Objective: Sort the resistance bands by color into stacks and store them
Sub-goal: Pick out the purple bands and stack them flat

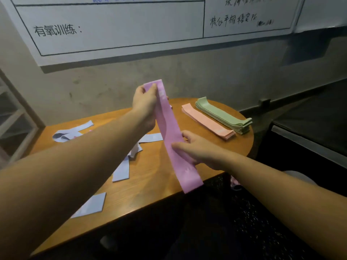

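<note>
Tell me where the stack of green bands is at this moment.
The green stack lies on the far right of the wooden table, directly beside the peach stack and near the wall.
</note>
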